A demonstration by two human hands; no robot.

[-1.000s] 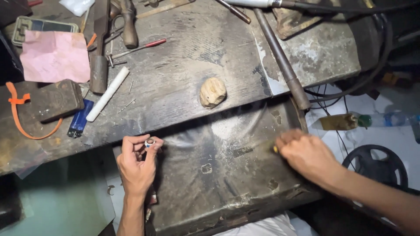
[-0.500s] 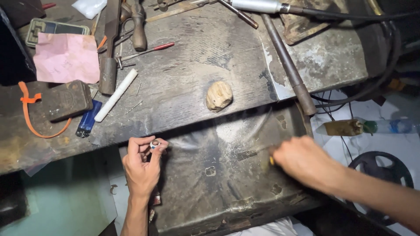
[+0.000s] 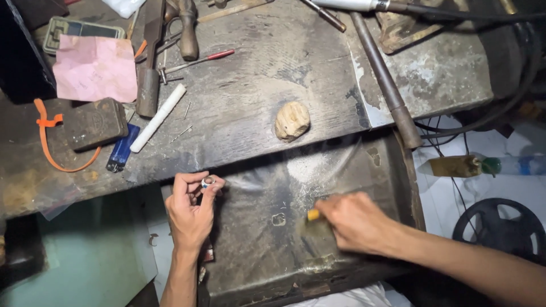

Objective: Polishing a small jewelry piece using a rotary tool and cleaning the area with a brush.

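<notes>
Left hand: the left hand (image 3: 190, 213) pinched a small metal ring (image 3: 208, 182) between fingertips, just below the workbench's front edge.
Right hand: the right hand (image 3: 355, 222) was closed round a small yellow-tipped tool (image 3: 313, 214), pressed to the dark tray (image 3: 347, 170).
Handling: the ring looked light, stiff and easily dropped; best held by its rim.
Surface: the worn wooden workbench (image 3: 256, 79) was scarred and dusty; a pale lump (image 3: 292, 120) sat near its front edge.
Room: dim and cluttered, with a blue lighter (image 3: 122, 148) and pink paper (image 3: 95, 68) toward the left end.
</notes>
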